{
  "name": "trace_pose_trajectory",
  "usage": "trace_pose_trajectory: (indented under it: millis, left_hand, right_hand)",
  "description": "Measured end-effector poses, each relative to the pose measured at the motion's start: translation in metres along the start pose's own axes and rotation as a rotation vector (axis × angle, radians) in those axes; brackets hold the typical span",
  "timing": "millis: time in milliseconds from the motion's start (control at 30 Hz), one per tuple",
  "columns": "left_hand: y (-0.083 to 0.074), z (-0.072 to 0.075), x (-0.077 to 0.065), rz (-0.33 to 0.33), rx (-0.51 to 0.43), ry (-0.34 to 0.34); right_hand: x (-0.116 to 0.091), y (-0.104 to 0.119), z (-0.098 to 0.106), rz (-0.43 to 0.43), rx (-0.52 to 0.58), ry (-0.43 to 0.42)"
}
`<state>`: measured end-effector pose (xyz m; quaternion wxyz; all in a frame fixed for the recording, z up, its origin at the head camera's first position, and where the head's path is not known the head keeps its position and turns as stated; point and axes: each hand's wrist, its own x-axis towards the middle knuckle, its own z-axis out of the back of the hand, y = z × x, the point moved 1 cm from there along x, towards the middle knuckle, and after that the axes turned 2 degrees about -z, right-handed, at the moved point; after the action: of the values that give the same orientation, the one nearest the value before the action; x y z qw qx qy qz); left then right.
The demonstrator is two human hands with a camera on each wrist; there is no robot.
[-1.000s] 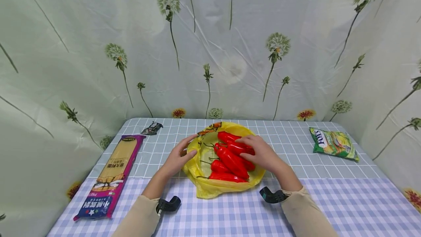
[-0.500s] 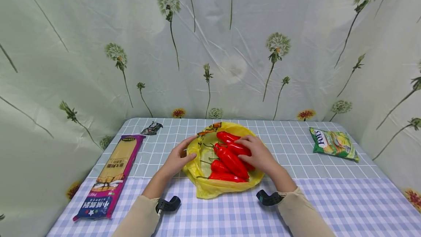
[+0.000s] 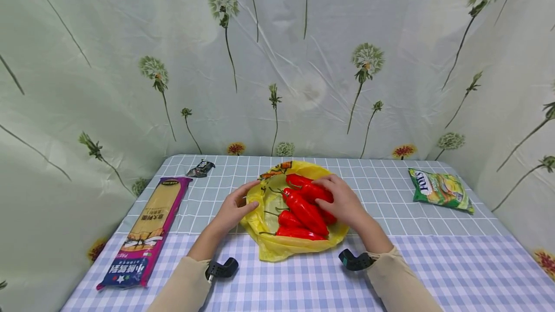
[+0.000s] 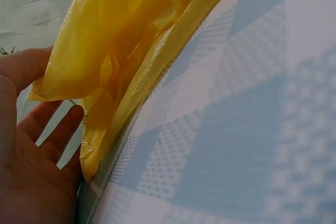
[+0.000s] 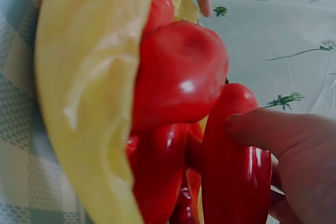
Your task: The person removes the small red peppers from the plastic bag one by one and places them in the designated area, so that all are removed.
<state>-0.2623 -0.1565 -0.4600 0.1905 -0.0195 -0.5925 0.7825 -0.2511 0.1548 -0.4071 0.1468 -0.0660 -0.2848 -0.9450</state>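
Gripping a red pepper [image 5: 231, 177] w/ R hand [image 3: 344, 202], thumb laid on one side, fingers bent round the other & partly hidden. Had that pepper at R side of the yellow bag [image 3: 279, 253], within its mouth, right among other red peppers [image 3: 303, 215]. Set L hand [image 3: 231, 212] at bag's L rim, thumb apart from fingers, fingers spread along the outside; couldn't tell how firmly, w/ thumb tip hidden by plastic in L wrist view. Wore beige sleeves [image 3: 184, 287] & blk wrist devices [image 3: 223, 269] on both arms. Saw peppers heaped in bag, several stems pointing L; noted crumpled rim, mouth wide, dark & orange print at far edge. Found bag lying across both checked cloth [image 3: 451, 264] (near) & grey-blue grid cloth [image 3: 381, 191] (far). Spotted long pasta pk [image 3: 149, 227] flat at L, slanted, well apart from bag; sm. blk pkt [image 3: 201, 169] just beside its far end. Noted green FOX'S pkt [image 3: 441, 190] flat at far R. Saw dandelion-print curtain [image 3: 303, 71] behind.
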Motion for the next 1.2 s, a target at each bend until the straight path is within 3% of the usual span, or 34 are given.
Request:
trace_pose_trajectory:
  millis: [500,933,1200]
  left_hand:
    - [0.002,-0.001,-0.001,-0.053,0.003,0.011]
    - [0.001,-0.001,-0.001,-0.025,0.008,0.021]
    - [0.001,-0.001,-0.001,-0.017,0.016,0.016]
  right_hand:
    - [-0.002,0.001,0.017,0.024,0.122,-0.128]
    - [-0.001,-0.008,0.028,-0.016,0.225,-0.252]
    - [0.001,-0.018,0.034,-0.111,0.374,-0.219]
